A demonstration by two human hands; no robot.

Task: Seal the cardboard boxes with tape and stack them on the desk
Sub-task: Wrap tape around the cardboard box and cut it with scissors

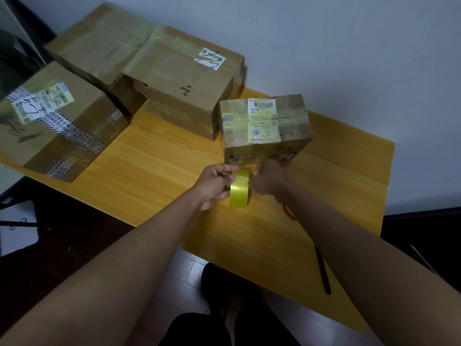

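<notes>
Squarely between both hands [215, 183] [268, 179], the tape roll [239, 189].

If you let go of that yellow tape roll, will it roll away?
Probably, a little. The tape roll is round and stands on its edge over the smooth wooden desk, so it could roll or flop onto its side. For now the left hand holds it steady, and the small box would likely block it.

Tape roll [239, 189] centre frame: glossy yellow plastic. Boxes [265, 128]: matt brown cardboard, shiny tape strips. Desk [154, 176]: smooth wood-grain.
</notes>
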